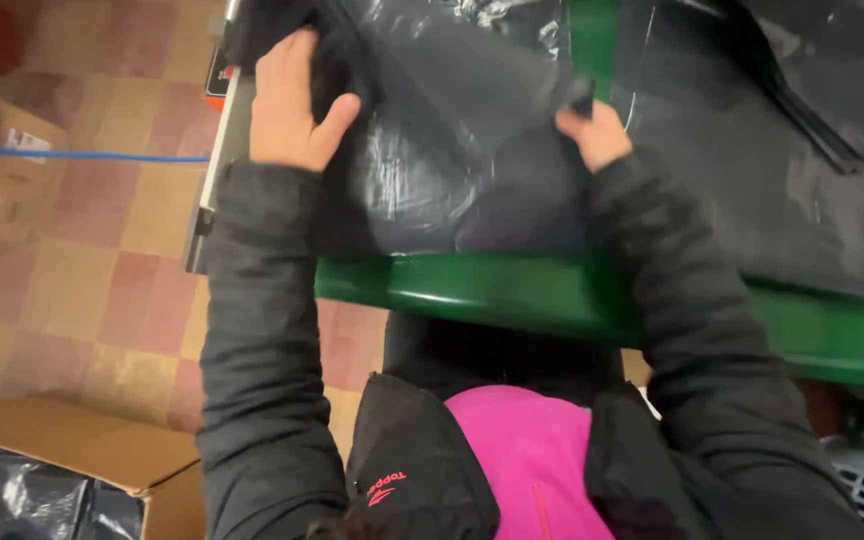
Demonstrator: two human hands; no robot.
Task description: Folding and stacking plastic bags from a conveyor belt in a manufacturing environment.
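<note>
A: Report the largest items first.

B: One green table (512,290) carries the black plastic sheeting. One black plastic bag (452,160) lies flat on it, directly in front of you. One cardboard box (82,450) stands on the tiled floor (82,290) at your lower left, with glossy black bags inside.

A: State the hands.

B: Two hands are in view. Your left hand (287,105) is clenched on the bag's left edge, thumb spread over the plastic. Your right hand (597,132) pinches the bag's right edge, fingers curled tight.

A: Arm pose?

B: Both arms, in dark sleeves, extend forward over the table edge, well apart.
</note>
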